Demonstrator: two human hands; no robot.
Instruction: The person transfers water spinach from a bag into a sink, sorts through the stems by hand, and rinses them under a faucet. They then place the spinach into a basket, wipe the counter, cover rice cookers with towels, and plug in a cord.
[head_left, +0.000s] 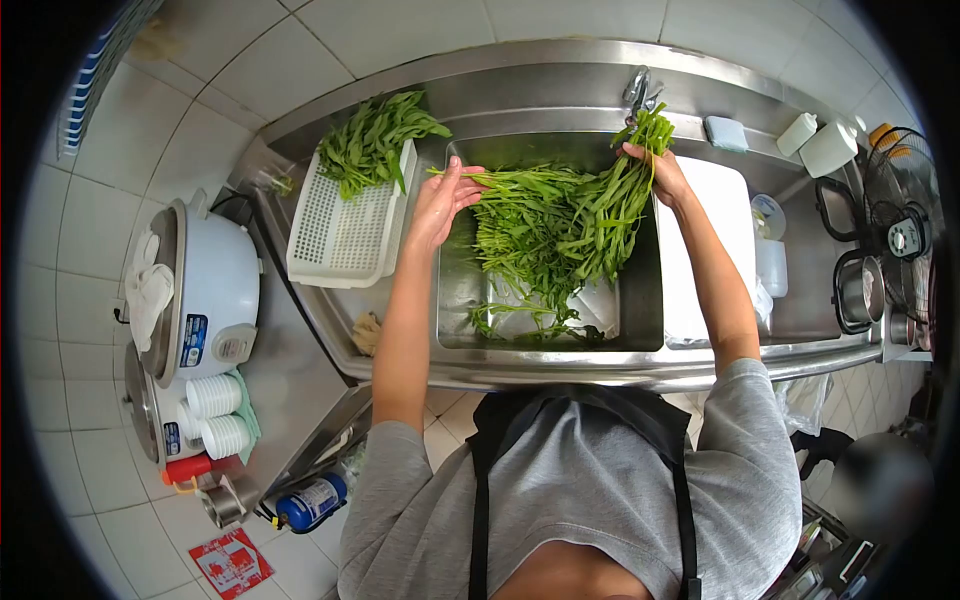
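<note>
A steel sink basin [455,310] in front of me holds a heap of long-stemmed leafy greens [520,225] that look like water spinach. My right hand [662,172] is closed around the stem ends of a bunch [612,225], just below the faucet [640,90], with its leaves hanging down over the heap. At the basin's left side, my left hand [440,205] has stems between its thumb and fingers, and one stem end pokes out past the thumb. More greens [375,140] lie in the back part of a white perforated basket [330,250] on the left.
Right of the basin lies a white board [705,265]. Behind it are a light blue sponge [726,133] and white bottles [830,150]. Pans [858,290] and a fan [905,235] stand far right. Rice cookers [215,290] and stacked cups [215,397] are at left.
</note>
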